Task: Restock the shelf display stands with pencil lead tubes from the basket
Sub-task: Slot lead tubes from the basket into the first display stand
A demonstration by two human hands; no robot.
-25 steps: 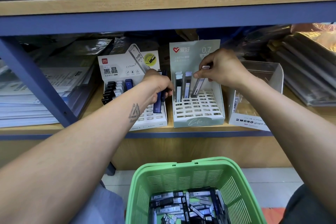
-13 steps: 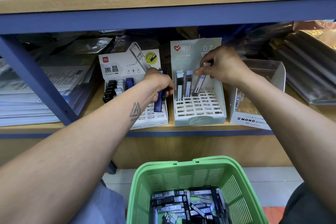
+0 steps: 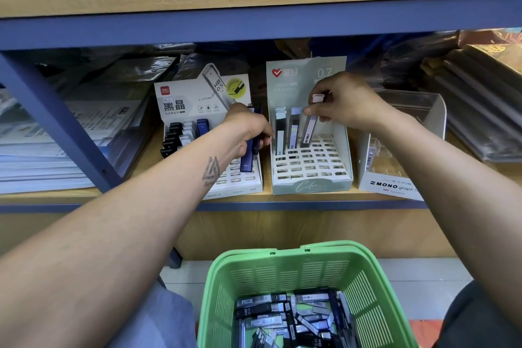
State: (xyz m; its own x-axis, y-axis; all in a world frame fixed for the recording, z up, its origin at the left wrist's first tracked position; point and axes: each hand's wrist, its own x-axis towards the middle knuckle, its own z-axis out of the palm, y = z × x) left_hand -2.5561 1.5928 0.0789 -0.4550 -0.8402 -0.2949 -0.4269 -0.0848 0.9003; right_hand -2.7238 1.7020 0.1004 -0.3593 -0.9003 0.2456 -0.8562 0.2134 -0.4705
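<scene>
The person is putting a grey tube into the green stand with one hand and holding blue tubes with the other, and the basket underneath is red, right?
Nearly. The basket is green, not red; the head view shows it. The rest holds: the right hand is setting a grey tube into the green stand, and the left hand holds blue tubes.

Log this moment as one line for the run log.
step: restocking | left hand: grips blue tubes over white stand | right hand: pinches grey tube into green stand | basket: tubes remain
</scene>
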